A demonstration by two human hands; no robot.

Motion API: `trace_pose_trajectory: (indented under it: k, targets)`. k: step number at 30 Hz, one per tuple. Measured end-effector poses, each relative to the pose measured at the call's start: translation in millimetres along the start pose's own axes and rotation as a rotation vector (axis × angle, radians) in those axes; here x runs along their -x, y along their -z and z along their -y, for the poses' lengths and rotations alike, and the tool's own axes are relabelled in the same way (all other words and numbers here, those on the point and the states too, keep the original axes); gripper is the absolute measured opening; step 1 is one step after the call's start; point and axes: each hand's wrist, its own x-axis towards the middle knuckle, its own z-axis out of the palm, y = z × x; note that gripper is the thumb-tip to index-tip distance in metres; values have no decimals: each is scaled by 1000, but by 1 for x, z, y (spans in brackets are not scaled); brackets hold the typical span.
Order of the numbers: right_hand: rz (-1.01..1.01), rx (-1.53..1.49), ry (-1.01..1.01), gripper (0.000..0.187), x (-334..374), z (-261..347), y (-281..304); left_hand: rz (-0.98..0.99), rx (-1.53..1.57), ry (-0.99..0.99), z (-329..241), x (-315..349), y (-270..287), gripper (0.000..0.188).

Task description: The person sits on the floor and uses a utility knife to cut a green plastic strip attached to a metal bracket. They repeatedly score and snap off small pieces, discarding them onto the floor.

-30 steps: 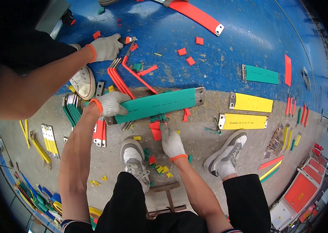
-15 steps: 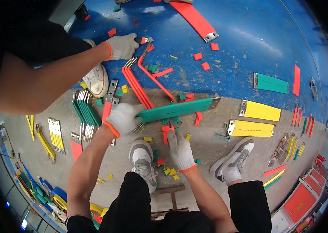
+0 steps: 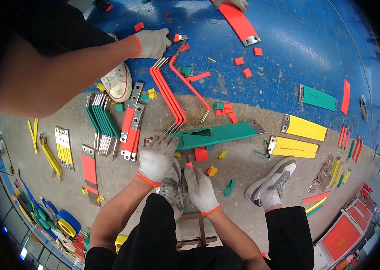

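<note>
My gloved left hand (image 3: 157, 157) is closed round the left end of a flat metal bar in a green sleeve (image 3: 235, 131), which lies crosswise in front of me. A dark, slit-like opening shows in the sleeve near its middle, and bare metal with holes shows at the right end. Below the bar, my gloved right hand (image 3: 200, 189) is closed on a small knife (image 3: 189, 164) with a red part near the blade; the tip points up toward the bar, apart from it. Red scraps of sleeve (image 3: 201, 154) lie just under the bar.
Another person's gloved hand (image 3: 152, 43) holds a cutter knife beside red bent bars (image 3: 168, 96). A further gloved hand (image 3: 232, 3) rests on a wide red bar (image 3: 239, 22). Green bent bars (image 3: 104, 119) lie left, yellow flat bars (image 3: 304, 128) right. Tape rolls (image 3: 67, 227) lie lower left.
The green-sleeved bar has turned, so its broad face and the opening now show. My right hand has drawn back toward me with the knife. A gloved hand has appeared on the wide red bar.
</note>
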Motion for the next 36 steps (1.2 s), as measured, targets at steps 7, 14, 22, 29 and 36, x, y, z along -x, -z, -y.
trace_pose_trajectory:
  k: [7,14,22,29,36]
  targets:
    - [-36,63,4,41,-2,-1,-6,31,14,8,-1,1,-2,38]
    - [-21,111,-115,51,0,10,-5,0,-5,-17,-2,6,-7,38]
    - [12,105,-83,56,-5,19,-2,34,-29,1,-5,11,-9,36]
    - [86,126,-98,59,-16,6,-2,30,-29,7,-4,17,-15,37]
    - [58,117,-87,62,-8,9,0,39,-45,2,-4,17,-18,43]
